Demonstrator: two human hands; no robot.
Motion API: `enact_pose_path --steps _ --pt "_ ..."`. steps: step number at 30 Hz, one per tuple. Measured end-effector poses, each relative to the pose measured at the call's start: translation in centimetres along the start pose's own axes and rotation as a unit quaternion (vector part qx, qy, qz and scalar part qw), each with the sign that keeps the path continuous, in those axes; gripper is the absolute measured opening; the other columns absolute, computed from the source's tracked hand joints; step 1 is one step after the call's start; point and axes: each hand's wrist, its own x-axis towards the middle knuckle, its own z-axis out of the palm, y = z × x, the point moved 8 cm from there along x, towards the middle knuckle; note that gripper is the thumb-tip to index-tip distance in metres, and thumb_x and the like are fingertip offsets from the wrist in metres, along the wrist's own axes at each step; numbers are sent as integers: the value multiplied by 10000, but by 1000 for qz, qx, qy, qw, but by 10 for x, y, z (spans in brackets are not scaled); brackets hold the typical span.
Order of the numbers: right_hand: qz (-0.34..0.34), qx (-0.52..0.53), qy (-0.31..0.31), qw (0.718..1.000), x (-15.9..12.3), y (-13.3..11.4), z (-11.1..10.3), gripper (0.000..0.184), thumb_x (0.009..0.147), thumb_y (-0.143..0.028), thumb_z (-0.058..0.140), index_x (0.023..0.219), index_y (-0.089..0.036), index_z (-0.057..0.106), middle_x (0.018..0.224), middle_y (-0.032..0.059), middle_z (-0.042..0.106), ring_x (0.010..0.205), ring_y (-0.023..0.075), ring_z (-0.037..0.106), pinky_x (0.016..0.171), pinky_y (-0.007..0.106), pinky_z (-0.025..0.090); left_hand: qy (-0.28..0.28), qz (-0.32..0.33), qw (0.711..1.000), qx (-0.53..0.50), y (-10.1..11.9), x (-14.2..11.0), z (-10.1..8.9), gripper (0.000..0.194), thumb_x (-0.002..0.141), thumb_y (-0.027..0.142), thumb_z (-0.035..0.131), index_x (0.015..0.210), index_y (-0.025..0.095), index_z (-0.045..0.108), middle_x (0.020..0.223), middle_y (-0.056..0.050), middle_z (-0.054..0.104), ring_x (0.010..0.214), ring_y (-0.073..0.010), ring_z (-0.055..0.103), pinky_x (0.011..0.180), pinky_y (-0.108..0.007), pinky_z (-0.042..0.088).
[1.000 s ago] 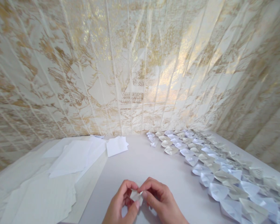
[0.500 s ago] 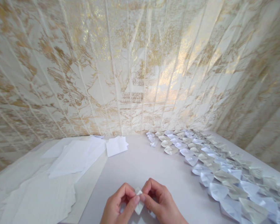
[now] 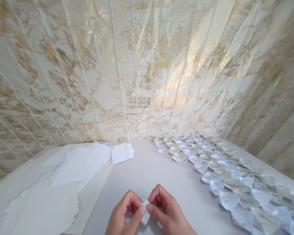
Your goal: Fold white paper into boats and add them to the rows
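Note:
Between my two hands, close to the table's front, is a small folded piece of paper (image 3: 145,218), off-white and pointed at its lower end. My left hand (image 3: 127,212) pinches its left side with thumb and forefinger. On the other side, my right hand (image 3: 166,209) grips it the same way, thumb in front. The thumbs lie close together over the paper, and part of it is hidden behind the fingertips.
Stacks of off-white sheets (image 3: 41,209) and white sheets (image 3: 74,166) cover the left of the table (image 3: 127,179). A small white paper pile (image 3: 122,153) sits at the back. Rows of folded paper pieces (image 3: 229,200) fill the right side. A patterned curtain (image 3: 137,71) hangs behind.
Both hands have shifted very slightly, and the right knuckles sit a little higher. The folded paper's upper part looks a bit wider now. Everything else on the table stays in place.

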Motion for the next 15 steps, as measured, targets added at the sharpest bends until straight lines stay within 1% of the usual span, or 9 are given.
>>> enact_pose_path --steps 3,7,11,15 --pt "-1 8 2 1000 0 2 -1 470 815 -615 711 850 -189 515 702 -56 455 630 111 358 608 265 266 5 -12 1000 2 5 -1 0 447 773 634 684 730 212 546 656 64 483 649 -141 479 645 -237 388" --pt "-1 11 -3 1000 1 7 -3 453 833 -601 702 921 -186 542 681 -70 434 612 108 340 594 259 257 1 -21 1000 -9 7 -2 1 462 761 660 679 747 211 570 660 67 474 649 -141 463 636 -232 374" --pt "1 4 1 1000 1 8 -4 441 865 -612 653 905 -186 549 682 -59 456 601 109 379 579 249 287 -5 -20 1000 -13 6 0 1 467 772 665 661 717 210 573 662 63 461 661 -149 455 649 -234 365" --pt "2 1 17 1000 1 8 -6 464 856 -646 637 891 -190 556 702 -44 487 595 110 413 581 249 307 -5 -15 1000 -9 7 1 0 469 789 672 633 702 215 572 648 69 440 639 -145 423 630 -232 334"
